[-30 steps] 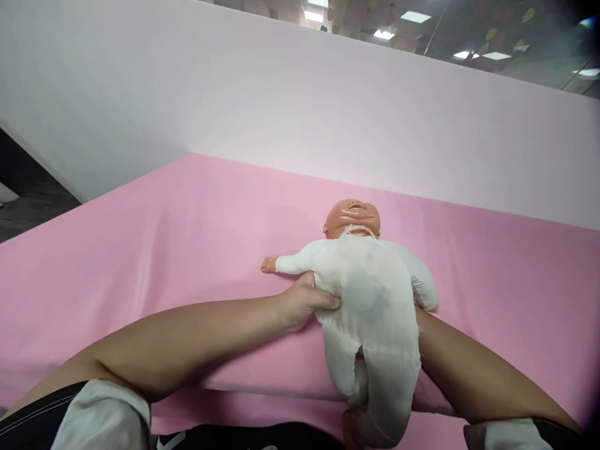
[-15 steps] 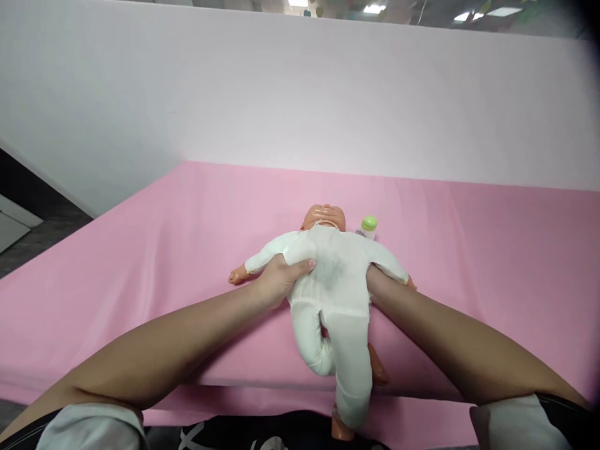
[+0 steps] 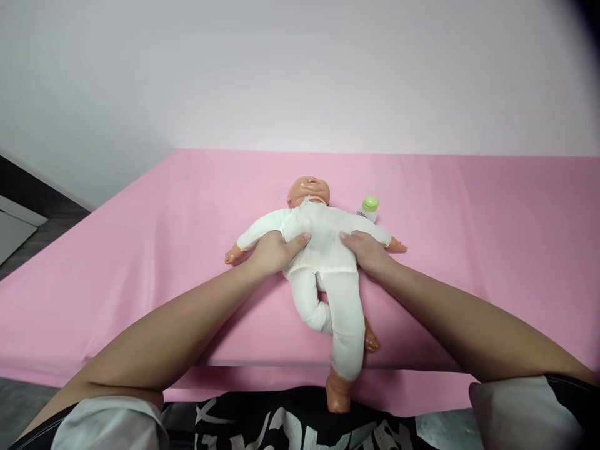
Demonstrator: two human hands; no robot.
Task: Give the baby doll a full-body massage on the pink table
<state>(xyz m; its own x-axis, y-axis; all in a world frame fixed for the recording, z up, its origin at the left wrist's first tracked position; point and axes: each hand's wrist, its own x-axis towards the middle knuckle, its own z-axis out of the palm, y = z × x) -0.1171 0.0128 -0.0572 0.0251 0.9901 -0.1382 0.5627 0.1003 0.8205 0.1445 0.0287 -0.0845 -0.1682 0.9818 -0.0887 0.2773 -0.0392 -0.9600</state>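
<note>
We have the doll (image 3: 328, 250) face up on the pink cover (image 3: 187, 206), head toward the white wall (image 3: 281, 75), arms out to both sides; white cloth body, one leg bent with its foot poking out past the other, straighter leg, whose foot reaches the near edge. Our left hand (image 3: 276, 252) and right hand (image 3: 369, 252) clasp the torso from either side, thumbs on the front; the other fingers are mostly hidden, so we can't tell how far they curl. Bottle (image 3: 367, 213) with green cap (image 3: 370, 203) sits near the doll's head, just beyond its arm on our right; dark print on it, too small to read. Black shirt (image 3: 262, 406) at the bottom, white lettering, cut off; we make out an X-like mark, rest unclear.
</note>
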